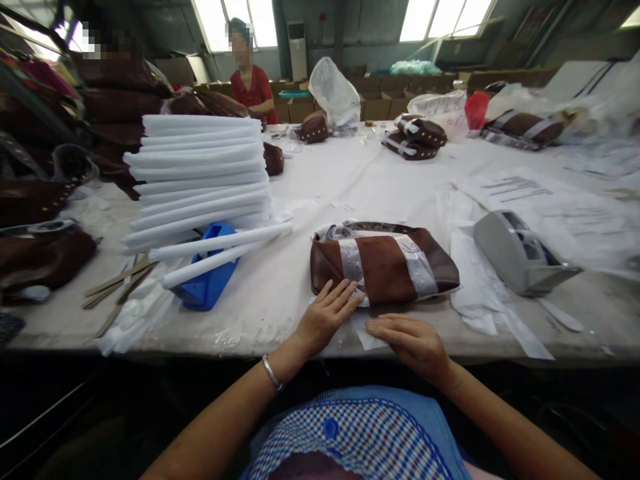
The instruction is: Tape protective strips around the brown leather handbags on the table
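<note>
A brown leather bag [383, 263] wrapped with clear tape bands lies on the white table [320, 193] right in front of me. My left hand [327, 313] rests flat with its fingers stretched out, the fingertips touching the bag's near edge. My right hand [413, 340] lies beside it, fingers flat on a clear plastic sheet [367, 333] at the table's front edge. Neither hand grips anything.
A stack of white foam sheets [197, 173] and a blue object [207, 273] sit to the left. A grey tape dispenser [517, 250] stands at right. More brown bags [415, 137] lie farther back. A person in red [253, 87] sits at the far side.
</note>
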A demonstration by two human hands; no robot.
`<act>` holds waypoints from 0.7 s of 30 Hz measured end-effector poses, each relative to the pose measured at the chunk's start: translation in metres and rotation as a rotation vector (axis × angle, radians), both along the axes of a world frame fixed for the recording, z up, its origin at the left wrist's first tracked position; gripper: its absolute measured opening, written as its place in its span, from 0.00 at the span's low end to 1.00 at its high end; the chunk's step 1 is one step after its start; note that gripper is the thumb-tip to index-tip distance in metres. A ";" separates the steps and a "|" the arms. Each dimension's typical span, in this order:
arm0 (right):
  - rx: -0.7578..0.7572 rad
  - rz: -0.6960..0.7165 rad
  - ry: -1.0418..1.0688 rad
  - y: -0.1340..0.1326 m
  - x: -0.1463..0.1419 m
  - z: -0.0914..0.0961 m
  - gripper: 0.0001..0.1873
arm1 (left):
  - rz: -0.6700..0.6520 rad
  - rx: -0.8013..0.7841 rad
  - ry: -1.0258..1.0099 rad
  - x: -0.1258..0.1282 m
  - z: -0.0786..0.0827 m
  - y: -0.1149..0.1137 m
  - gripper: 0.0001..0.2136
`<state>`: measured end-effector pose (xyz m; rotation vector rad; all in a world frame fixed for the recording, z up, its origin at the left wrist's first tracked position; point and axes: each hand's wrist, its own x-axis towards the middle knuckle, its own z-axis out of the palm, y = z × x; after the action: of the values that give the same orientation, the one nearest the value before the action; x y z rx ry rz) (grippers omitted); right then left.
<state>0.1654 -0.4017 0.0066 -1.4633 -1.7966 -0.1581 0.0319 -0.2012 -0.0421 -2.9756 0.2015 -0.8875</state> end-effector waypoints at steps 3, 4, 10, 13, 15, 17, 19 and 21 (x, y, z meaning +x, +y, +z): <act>0.030 0.003 -0.006 0.005 0.002 0.002 0.25 | -0.003 -0.048 -0.011 -0.001 0.000 0.001 0.21; 0.041 -0.003 0.000 0.006 0.003 0.002 0.25 | -0.004 -0.068 -0.025 -0.001 -0.001 0.000 0.20; 0.092 -0.060 0.000 0.018 0.007 0.002 0.26 | -0.002 -0.077 -0.093 -0.002 -0.002 -0.002 0.18; 0.108 -0.130 -0.005 0.027 0.011 0.007 0.24 | 0.011 -0.044 -0.125 -0.002 -0.001 -0.003 0.17; 0.112 -0.190 -0.005 0.035 0.015 0.011 0.21 | 0.009 -0.048 -0.157 -0.001 -0.001 -0.003 0.16; 0.100 -0.264 0.004 0.045 0.019 0.013 0.18 | -0.002 -0.076 -0.197 -0.002 -0.002 -0.003 0.13; 0.081 -0.341 0.024 0.055 0.023 0.013 0.14 | -0.028 -0.104 -0.221 -0.003 -0.003 -0.003 0.11; 0.075 -0.392 0.043 0.066 0.028 0.009 0.11 | -0.044 -0.129 -0.215 -0.006 -0.004 -0.003 0.11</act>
<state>0.1935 -0.3359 0.0159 -1.7361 -1.4370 -0.3837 0.0262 -0.2044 -0.0456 -2.9694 0.2114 -1.2617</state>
